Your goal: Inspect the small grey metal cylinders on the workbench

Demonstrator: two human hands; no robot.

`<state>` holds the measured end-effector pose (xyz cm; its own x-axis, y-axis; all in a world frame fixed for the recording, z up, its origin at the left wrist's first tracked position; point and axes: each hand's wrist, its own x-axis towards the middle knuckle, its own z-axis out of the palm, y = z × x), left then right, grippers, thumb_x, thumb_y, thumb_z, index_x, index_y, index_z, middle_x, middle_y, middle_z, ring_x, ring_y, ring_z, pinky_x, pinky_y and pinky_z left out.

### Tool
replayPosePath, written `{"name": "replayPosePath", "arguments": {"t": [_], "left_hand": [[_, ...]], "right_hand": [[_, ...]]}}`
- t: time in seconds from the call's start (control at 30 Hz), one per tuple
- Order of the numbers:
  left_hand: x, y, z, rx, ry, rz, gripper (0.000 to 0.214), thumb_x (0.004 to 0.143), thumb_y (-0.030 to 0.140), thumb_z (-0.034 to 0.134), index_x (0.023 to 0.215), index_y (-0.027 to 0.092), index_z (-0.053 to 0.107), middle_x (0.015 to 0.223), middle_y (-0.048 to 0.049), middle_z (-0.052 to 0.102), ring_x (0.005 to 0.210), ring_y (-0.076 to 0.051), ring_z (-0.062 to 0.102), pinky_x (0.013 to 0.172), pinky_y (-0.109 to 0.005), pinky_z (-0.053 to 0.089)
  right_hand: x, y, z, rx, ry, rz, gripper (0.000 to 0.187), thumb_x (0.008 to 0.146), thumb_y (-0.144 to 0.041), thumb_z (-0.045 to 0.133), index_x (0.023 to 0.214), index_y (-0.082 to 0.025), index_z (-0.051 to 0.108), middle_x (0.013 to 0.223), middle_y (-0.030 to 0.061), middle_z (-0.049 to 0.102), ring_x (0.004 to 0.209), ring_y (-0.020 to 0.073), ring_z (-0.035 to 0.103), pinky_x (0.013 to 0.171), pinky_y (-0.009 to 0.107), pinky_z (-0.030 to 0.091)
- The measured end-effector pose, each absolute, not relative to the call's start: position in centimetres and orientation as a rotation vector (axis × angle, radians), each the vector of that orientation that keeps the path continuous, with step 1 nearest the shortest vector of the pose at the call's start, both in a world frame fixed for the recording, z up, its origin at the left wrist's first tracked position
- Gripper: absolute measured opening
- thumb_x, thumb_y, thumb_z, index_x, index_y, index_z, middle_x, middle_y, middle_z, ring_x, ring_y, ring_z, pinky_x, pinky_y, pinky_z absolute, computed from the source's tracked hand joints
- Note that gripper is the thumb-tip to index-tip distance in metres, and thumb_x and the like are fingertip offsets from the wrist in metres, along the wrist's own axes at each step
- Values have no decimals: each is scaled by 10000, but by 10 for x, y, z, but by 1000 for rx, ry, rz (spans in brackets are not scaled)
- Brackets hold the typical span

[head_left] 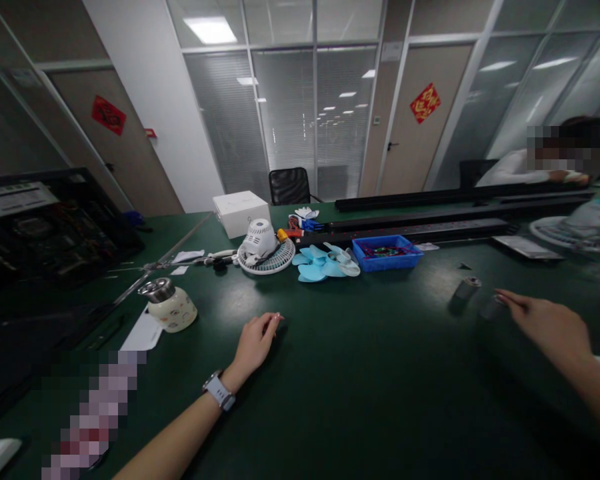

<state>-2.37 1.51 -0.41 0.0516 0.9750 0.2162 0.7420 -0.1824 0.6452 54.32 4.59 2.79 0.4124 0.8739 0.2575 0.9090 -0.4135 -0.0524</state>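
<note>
My right hand reaches in from the right, thumb and forefinger pinched at the top of a small grey metal cylinder, which looks blurred. Just left of it, a second grey metal cylinder stands on the green table. My left hand, with a watch on its wrist, rests on the table. Its fingers are curled together and nothing shows in them. Beyond it lie light-blue fan blades and a white fan part with a round grille.
A blue tray holds wires and small parts. Long black rails run along the back. On the left stand a cream jar-shaped bottle and an open computer case. A white box sits behind; a person sits far right.
</note>
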Motion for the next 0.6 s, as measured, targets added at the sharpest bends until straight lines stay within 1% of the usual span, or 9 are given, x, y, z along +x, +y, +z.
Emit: {"name": "replayPosePath", "arguments": {"t": [0.1,0.2,0.27,0.33,0.37,0.4,0.47,0.53,0.6], "left_hand": [[-23,15,-3,1985,1728,891,475,936,518,317,1021,221,678,700,-20,630,760,-214,604,704,-319,428],[-23,15,-4,1988,1727,892,471,936,517,323,1011,221,682,688,-17,631,746,-215,606,698,-317,426],[-23,15,-5,1991,1724,894,467,937,514,325,1010,222,682,692,-17,634,750,-215,606,699,-317,426],[-24,15,-6,1992,1725,893,462,936,510,329,1009,222,682,697,-20,639,754,-216,606,697,-316,428],[-24,15,-7,1992,1727,895,458,935,508,334,1011,221,682,706,-22,643,756,-215,607,697,-315,430],[-24,16,-7,1992,1728,899,453,933,505,339,1014,220,682,718,-24,648,757,-213,608,696,-313,433],[-25,16,-8,1992,1729,905,445,930,500,348,1019,218,682,734,-26,654,757,-209,609,694,-309,437],[-25,17,-9,1997,1728,908,442,929,496,352,1023,217,681,735,-25,655,755,-206,609,695,-306,437],[-25,17,-9,2003,1729,902,441,931,491,349,1022,214,680,737,-27,658,754,-206,608,693,-305,435]], "right_hand": [[545,48,29,-2507,-1566,-235,509,904,-485,318,1221,-267,651,904,205,698,664,307,632,556,386,404],[545,45,31,-2562,-1561,-121,519,903,-512,324,1241,-270,635,939,199,698,709,302,641,600,388,418],[543,42,34,-2520,-1583,-140,522,909,-514,333,1284,-265,598,1089,174,679,822,290,647,672,378,429],[539,42,40,-2402,-1597,-291,545,912,-515,350,1348,-244,532,1237,148,621,933,283,633,728,364,423],[536,44,43,-2344,-1603,-375,575,905,-534,367,1373,-229,502,1272,150,599,961,287,625,738,360,415],[534,49,48,-2317,-1608,-434,622,887,-568,392,1388,-209,481,1267,167,598,960,297,623,732,361,405],[530,65,56,-2354,-1638,-446,747,822,-643,464,1393,-160,471,1172,223,636,887,320,631,691,367,382],[530,87,62,-2418,-1712,-330,832,759,-672,532,1384,-126,477,1093,255,656,803,311,633,655,361,357],[534,110,63,-2444,-1781,-127,828,724,-648,591,1355,-117,513,1073,254,660,752,271,626,637,341,347]]}}
